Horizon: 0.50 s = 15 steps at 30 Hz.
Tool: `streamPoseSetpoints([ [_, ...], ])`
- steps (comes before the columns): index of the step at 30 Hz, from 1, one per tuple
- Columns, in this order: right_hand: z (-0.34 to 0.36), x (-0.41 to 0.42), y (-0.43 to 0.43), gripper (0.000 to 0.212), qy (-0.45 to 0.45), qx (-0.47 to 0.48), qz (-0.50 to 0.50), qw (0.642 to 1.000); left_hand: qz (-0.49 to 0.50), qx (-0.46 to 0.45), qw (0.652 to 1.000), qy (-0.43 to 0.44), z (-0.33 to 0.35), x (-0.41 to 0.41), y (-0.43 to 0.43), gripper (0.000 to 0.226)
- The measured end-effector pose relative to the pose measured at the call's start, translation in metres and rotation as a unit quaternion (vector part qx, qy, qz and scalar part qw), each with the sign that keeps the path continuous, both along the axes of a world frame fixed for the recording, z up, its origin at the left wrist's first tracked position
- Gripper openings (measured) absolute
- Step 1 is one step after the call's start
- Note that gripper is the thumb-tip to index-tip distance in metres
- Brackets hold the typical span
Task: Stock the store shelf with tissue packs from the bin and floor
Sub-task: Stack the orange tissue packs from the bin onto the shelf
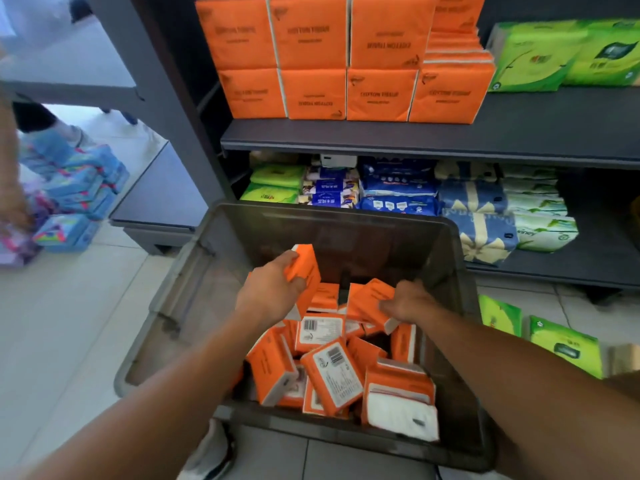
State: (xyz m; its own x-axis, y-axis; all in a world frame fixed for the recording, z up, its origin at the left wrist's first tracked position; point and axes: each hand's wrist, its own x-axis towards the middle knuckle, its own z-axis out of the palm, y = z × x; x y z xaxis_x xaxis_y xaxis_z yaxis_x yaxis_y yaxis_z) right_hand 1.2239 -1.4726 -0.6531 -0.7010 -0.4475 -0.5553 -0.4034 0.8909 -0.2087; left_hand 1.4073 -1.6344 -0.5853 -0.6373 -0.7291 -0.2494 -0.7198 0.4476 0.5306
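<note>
Far L, on the floor (69, 306): heap of blue packs (79, 188), blurred, print not legible. Just R of it a low dark platform (162, 199), nothing on the part in view.

Centre: grey see-through bin (180, 289) sits on the floor in front of the shelf unit, open top facing you. Tip of your shoe (211, 452) shows by its near L corner.

Your L hand (273, 292) is inside the bin, fingers (294, 281) curled round an orange pack (310, 268), which it holds tilted and above the rest. Below it, loose orange packs (332, 372) lie jumbled in the bin's near half, some barcode-side up, one w/ white tissue showing at near R.

Behind and above, the upper shelf (381, 140) carries stacked orange packs (346, 60), two tiers, faces toward you, pressed side by side.

Your R hand (412, 303) is also in the bin, fingers wrapped over the edge of a second orange pack (370, 299), which lies slanted on the heap. Motion blur here, so can't tell thumb position.

Lower shelf: mixed packs (398, 188), green, blue and white, packed tight.

Far R: green packs (561, 53) on the upper shelf beside the orange ones, w/ more green floor packs (564, 344) standing on the tiles R of the bin.
</note>
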Motion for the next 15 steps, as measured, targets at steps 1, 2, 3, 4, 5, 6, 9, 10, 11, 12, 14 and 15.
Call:
streamPoseSetpoints([
  [1, -0.007, 0.000, -0.001, 0.062, 0.003, 0.017, 0.004, 1.000, 0.003, 0.000, 1.000, 0.000, -0.003, 0.000, -0.003, 0.056],
  [2, -0.014, 0.001, -0.002, 0.069, 0.008, 0.031, 0.011, 0.999, 0.005, -0.001, 1.000, -0.001, -0.005, 0.001, -0.006, 0.055],
  [3, -0.020, 0.001, -0.003, 0.075, 0.015, 0.039, 0.017, 0.999, 0.005, -0.004, 1.000, -0.004, -0.008, 0.001, -0.008, 0.055],
  [4, -0.024, 0.002, -0.004, 0.080, 0.023, 0.042, 0.019, 0.999, 0.004, -0.008, 1.000, -0.008, -0.009, 0.000, -0.009, 0.055],
  [5, -0.029, 0.003, -0.006, 0.084, 0.025, 0.042, 0.011, 0.999, 0.004, -0.012, 1.000, -0.013, -0.011, 0.000, -0.009, 0.055],
  [6, -0.033, 0.003, -0.007, 0.087, 0.021, 0.037, -0.004, 0.999, 0.006, -0.013, 1.000, -0.015, -0.012, -0.001, -0.010, 0.055],
  [9, -0.041, 0.006, -0.007, 0.083, 0.001, 0.021, -0.022, 1.000, 0.007, -0.010, 1.000, -0.013, -0.013, -0.004, -0.010, 0.055],
  [10, -0.043, 0.008, -0.006, 0.080, 0.005, 0.020, -0.013, 1.000, 0.006, -0.005, 1.000, -0.011, -0.013, -0.006, -0.009, 0.055],
  [11, -0.044, 0.010, -0.004, 0.076, 0.015, 0.015, -0.004, 1.000, 0.006, -0.001, 1.000, -0.009, -0.013, -0.007, -0.008, 0.055],
  [12, -0.044, 0.010, -0.003, 0.071, 0.025, 0.002, 0.004, 1.000, 0.007, 0.002, 1.000, -0.006, -0.011, -0.008, -0.007, 0.054],
  [14, -0.038, 0.011, -0.002, 0.061, 0.023, -0.038, -0.001, 0.999, 0.005, -0.001, 1.000, -0.007, -0.007, -0.008, -0.005, 0.054],
  [15, -0.033, 0.010, -0.002, 0.054, 0.014, -0.061, -0.010, 0.998, 0.003, -0.004, 1.000, -0.008, -0.005, -0.008, -0.004, 0.054],
])
